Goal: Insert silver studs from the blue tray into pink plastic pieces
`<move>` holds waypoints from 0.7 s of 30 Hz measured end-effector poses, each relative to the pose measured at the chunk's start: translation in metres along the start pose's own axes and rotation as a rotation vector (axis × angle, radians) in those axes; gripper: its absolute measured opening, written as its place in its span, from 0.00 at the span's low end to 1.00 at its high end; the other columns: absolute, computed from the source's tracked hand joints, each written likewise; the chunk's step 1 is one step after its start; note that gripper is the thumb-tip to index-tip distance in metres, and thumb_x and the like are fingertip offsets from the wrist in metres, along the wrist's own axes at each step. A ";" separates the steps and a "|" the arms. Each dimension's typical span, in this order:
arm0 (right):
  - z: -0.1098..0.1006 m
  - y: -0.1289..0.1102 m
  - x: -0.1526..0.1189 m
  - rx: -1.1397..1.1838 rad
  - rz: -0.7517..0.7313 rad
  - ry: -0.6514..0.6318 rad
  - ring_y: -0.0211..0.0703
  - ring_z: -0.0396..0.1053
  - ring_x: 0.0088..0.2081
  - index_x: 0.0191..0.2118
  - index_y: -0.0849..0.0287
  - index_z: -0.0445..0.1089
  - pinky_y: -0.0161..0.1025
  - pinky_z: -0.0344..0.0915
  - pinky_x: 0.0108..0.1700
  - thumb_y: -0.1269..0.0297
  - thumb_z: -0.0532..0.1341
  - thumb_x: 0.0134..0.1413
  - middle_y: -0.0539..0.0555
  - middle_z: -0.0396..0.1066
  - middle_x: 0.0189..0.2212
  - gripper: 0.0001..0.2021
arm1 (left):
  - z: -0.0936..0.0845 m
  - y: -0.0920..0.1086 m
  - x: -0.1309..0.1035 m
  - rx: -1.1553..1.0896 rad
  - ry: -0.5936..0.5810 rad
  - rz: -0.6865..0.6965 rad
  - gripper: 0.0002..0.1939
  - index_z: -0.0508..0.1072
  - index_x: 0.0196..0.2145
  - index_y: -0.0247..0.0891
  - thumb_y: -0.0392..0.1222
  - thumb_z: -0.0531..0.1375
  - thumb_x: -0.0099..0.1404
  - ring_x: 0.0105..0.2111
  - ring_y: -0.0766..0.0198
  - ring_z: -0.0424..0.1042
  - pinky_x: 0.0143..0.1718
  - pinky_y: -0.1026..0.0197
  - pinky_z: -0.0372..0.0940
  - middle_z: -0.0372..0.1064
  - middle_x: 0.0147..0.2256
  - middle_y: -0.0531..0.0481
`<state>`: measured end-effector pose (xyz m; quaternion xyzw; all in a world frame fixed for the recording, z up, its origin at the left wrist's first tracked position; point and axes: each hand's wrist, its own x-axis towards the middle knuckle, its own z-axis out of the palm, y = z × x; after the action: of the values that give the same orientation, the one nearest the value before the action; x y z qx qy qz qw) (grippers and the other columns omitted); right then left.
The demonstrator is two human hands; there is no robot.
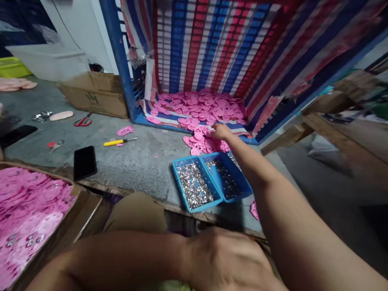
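My right hand [222, 131] reaches out to the pink pieces [198, 139] spilling from the front of the striped-lined crate; its fingertips are partly hidden among them. Near the bottom edge, my left hand [227, 260] is blurred, back of the hand up, its fingers out of sight. Between the hands lie two blue trays [202, 162] side by side, with small shiny metal bits [194, 188] in them. A larger heap of pink pieces [209, 106] covers the crate floor.
The blue crate [121, 60] stands at the back. Left of it are a cardboard box [97, 97], red scissors [83, 120], a yellow-handled tool [114, 142] and a black phone [85, 162]. A carton of pink pieces [30, 202] sits at lower left.
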<state>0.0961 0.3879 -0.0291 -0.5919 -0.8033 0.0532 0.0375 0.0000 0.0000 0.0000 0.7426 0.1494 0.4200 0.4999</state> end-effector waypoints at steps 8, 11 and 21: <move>0.019 -0.020 0.013 -0.053 -0.013 0.007 0.61 0.67 0.60 0.55 0.71 0.73 0.48 0.62 0.60 0.66 0.64 0.63 0.73 0.72 0.56 0.18 | -0.030 0.006 0.013 0.248 0.480 -0.153 0.09 0.80 0.37 0.34 0.33 0.59 0.65 0.32 0.64 0.75 0.37 0.64 0.69 0.77 0.31 0.45; 0.001 -0.019 -0.001 0.029 -0.012 0.063 0.56 0.70 0.57 0.52 0.71 0.74 0.48 0.63 0.60 0.68 0.59 0.68 0.71 0.74 0.53 0.14 | -0.035 0.000 0.018 0.077 0.591 -0.370 0.07 0.79 0.37 0.35 0.36 0.61 0.63 0.29 0.67 0.73 0.34 0.65 0.67 0.74 0.29 0.49; -0.056 0.013 -0.157 0.631 -0.556 0.137 0.44 0.72 0.50 0.35 0.60 0.79 0.41 0.66 0.57 0.75 0.65 0.58 0.56 0.77 0.47 0.06 | -0.059 -0.003 0.042 -0.507 1.063 -0.638 0.09 0.66 0.50 0.35 0.40 0.54 0.75 0.33 0.61 0.80 0.33 0.61 0.75 0.77 0.42 0.40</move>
<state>0.1616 0.2445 0.0251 -0.3147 -0.8723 0.2449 0.2829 -0.0198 0.0647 0.0260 0.2137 0.4843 0.5824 0.6169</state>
